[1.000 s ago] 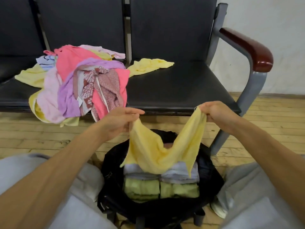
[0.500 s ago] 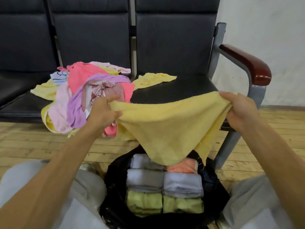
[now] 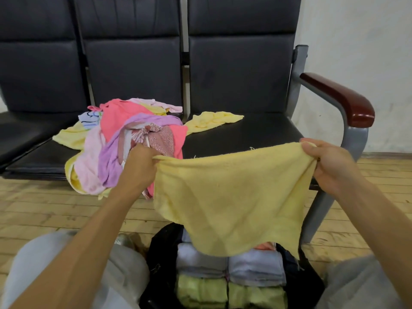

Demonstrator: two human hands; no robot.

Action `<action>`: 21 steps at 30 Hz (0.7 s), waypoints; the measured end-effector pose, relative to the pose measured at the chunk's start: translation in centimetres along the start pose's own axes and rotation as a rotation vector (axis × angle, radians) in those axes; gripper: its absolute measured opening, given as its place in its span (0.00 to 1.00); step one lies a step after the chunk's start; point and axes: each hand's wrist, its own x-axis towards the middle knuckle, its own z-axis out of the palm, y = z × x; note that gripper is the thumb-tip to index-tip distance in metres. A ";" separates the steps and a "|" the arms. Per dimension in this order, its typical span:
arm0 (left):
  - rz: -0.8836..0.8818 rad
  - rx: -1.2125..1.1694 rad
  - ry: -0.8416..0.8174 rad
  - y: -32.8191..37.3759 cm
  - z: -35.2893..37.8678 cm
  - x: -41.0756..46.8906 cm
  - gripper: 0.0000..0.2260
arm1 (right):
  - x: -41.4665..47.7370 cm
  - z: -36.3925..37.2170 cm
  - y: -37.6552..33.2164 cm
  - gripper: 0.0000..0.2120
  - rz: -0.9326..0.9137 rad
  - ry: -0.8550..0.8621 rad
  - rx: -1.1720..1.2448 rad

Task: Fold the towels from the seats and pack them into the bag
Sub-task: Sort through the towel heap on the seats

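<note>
Over the open bag [image 3: 160, 259], the left grip [image 3: 138, 167] and right grip [image 3: 329, 166] each pinch a top corner of the yellow towel [image 3: 229, 197], stretched wide between them.

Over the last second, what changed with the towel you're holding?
Left hand and right hand moved apart, stretching the yellow towel from a sagging drape into a flat sheet above the bag. Both kept gripping its top corners. The pile on the seat and the folded towels in the bag stayed put.
</note>
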 end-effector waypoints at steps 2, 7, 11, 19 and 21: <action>-0.053 -0.021 -0.013 -0.2 0.2 -0.1 0.14 | -0.2 0.3 0.1 0.05 -0.005 0.035 -0.022; -0.058 -0.155 0.046 0.1 0.7 -0.1 0.08 | -0.6 0.7 0.4 0.07 0.037 0.073 0.005; -0.103 -0.293 0.091 1.3 0.4 0.2 0.07 | -0.6 0.6 0.4 0.11 0.058 0.066 0.049; -0.257 -0.619 0.124 1.6 0.5 0.6 0.09 | -0.9 0.6 -0.3 0.11 0.030 0.157 0.034; -0.323 -0.704 0.142 1.8 0.7 0.8 0.06 | -1.0 0.8 -0.4 0.09 0.038 0.188 0.043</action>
